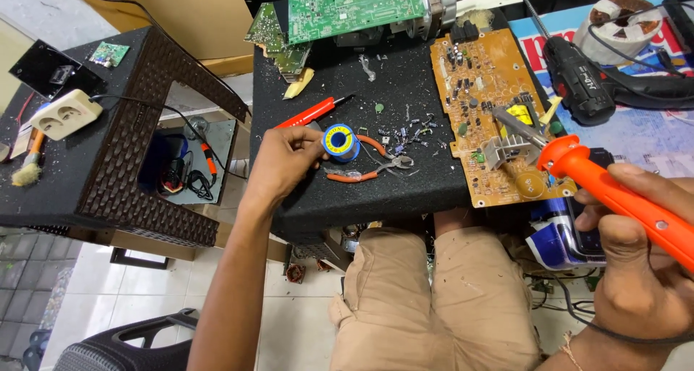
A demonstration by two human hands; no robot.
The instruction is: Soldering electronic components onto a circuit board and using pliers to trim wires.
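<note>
Against the left hand (283,156) fingertips sits the solder spool (340,142).

The dark table top (347,190) has a bare patch in the middle, between the red screwdriver (312,111) and the brown circuit board (491,118). A hand could pass there. Tiny metal scraps (412,129) lie about on it. Orange pliers (369,161) lie just beside the left hand (285,161), which holds a solder spool (340,142). At the back, green boards (347,9) block the edge. A black drill (578,82) sits on the right side.
</note>
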